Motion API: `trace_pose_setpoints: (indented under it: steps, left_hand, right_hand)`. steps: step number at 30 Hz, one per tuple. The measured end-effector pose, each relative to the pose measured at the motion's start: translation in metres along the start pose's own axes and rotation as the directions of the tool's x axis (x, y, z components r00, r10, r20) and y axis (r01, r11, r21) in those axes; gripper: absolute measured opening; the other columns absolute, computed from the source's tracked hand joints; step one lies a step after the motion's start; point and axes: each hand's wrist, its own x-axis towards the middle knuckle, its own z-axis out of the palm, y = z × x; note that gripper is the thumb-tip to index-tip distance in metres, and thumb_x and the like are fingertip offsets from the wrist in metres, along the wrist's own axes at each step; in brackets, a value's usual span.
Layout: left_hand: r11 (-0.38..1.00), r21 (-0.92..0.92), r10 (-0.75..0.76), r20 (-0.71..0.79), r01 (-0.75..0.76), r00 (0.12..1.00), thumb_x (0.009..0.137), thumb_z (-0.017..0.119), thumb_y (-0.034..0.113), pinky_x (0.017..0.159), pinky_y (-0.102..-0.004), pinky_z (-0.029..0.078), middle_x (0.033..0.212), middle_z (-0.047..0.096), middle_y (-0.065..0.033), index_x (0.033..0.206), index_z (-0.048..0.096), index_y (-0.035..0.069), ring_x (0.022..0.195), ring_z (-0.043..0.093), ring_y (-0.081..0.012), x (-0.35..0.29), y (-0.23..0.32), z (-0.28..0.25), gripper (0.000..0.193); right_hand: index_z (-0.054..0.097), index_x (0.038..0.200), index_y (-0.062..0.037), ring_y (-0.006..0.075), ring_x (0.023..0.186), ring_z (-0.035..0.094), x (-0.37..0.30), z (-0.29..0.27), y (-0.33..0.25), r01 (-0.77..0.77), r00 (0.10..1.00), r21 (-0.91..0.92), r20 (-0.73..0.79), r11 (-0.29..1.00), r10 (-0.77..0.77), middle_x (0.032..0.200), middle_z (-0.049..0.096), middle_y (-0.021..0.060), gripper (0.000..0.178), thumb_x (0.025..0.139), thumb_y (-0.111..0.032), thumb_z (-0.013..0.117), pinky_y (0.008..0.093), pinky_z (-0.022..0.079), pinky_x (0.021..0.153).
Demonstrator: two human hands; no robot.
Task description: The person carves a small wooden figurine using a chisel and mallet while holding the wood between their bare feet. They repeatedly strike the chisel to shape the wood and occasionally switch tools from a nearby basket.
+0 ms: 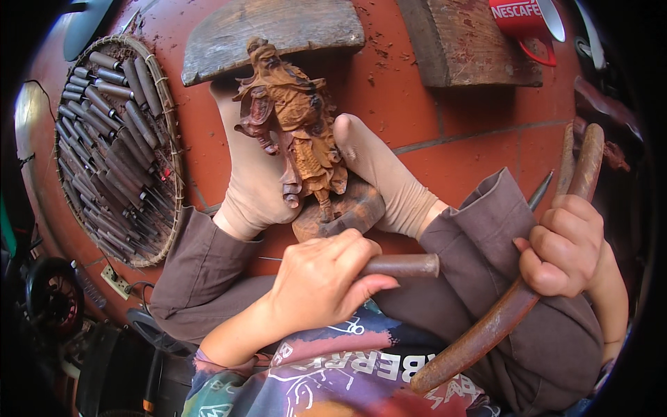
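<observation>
A carved wooden figure (299,121) on a rounded base (358,205) leans away from me. It is propped between my two socked feet, its top against a wooden block (278,35). My left hand (323,274) is closed round a brown cylindrical tool handle (406,265), just in front of the base. Any blade on that tool is hidden by the hand. At the right, my right hand (566,247) grips a long curved wooden stick (479,333) partway along. A dark pointed tool tip (541,190) shows beside that hand; whether the fingers hold it too is unclear.
A round woven basket (169,104) of several wood-handled carving tools (104,132) stands at the left. Another wooden block (472,45) lies far right, with a red mug (524,24) on it. Wood chips are scattered on the red tiles (389,90). A power socket (114,280) lies lower left.
</observation>
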Motion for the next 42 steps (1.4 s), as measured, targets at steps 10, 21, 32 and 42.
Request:
trace_pose_setpoints:
  steps: [10, 21, 32, 42]
  left_hand:
    - [0.913, -0.140, -0.366, -0.695, 0.384, 0.618, 0.104, 0.052, 0.024, 0.069, -0.0282, 0.051, 0.088, 0.066, -0.0086, 0.118, 0.055, 0.000, 0.076, 0.062, -0.0147, -0.088, -0.057, -0.096, 0.029]
    - [0.751, -0.501, -0.532, -0.845, 0.430, -0.055, 0.098, 0.064, 0.036, 0.056, -0.0207, 0.044, 0.078, 0.067, -0.0049, 0.106, 0.057, 0.006, 0.063, 0.060, -0.0095, -0.322, -0.241, -0.216, 0.032]
    - [0.844, -0.528, -0.496, -0.837, 0.098, -0.233, 0.092, 0.073, 0.026, 0.064, -0.0302, 0.057, 0.087, 0.067, -0.0083, 0.106, 0.060, 0.001, 0.072, 0.066, -0.0181, -0.372, -0.250, -0.221, 0.031]
    - [0.709, -0.474, -0.386, -0.880, 0.522, -0.275, 0.083, 0.080, 0.033, 0.046, -0.0278, 0.053, 0.082, 0.063, -0.0088, 0.111, 0.060, -0.004, 0.057, 0.065, -0.0151, -0.317, -0.250, -0.226, 0.050]
  right_hand:
    - [0.055, 0.077, -0.0106, 0.0159, 0.053, 0.042, 0.008, -0.006, -0.009, 0.031, 0.983, -0.058, 0.182, 0.998, -0.020, 0.062, 0.037, -0.0010, 0.023, 0.057, -0.019, 0.063, 0.0299, 0.032, 0.049]
    - [0.052, 0.080, -0.0121, 0.0156, 0.070, 0.054, 0.040, -0.013, -0.042, 0.095, 0.871, -0.248, 0.490, 0.964, 0.041, 0.071, 0.049, -0.0008, 0.012, 0.073, -0.016, 0.061, 0.0312, 0.042, 0.066]
    - [0.056, 0.087, -0.0130, 0.0163, 0.078, 0.057, 0.090, 0.013, -0.049, 0.089, 0.851, -0.156, 0.526, 0.984, 0.007, 0.080, 0.056, 0.0021, 0.014, 0.078, -0.025, 0.057, 0.0302, 0.045, 0.074]
    - [0.055, 0.107, -0.0136, 0.0176, 0.090, 0.061, 0.136, 0.169, -0.050, -0.322, 0.539, 0.773, 0.624, -0.546, 0.566, 0.095, 0.060, 0.0021, 0.040, 0.086, -0.047, 0.052, 0.0337, 0.050, 0.081]
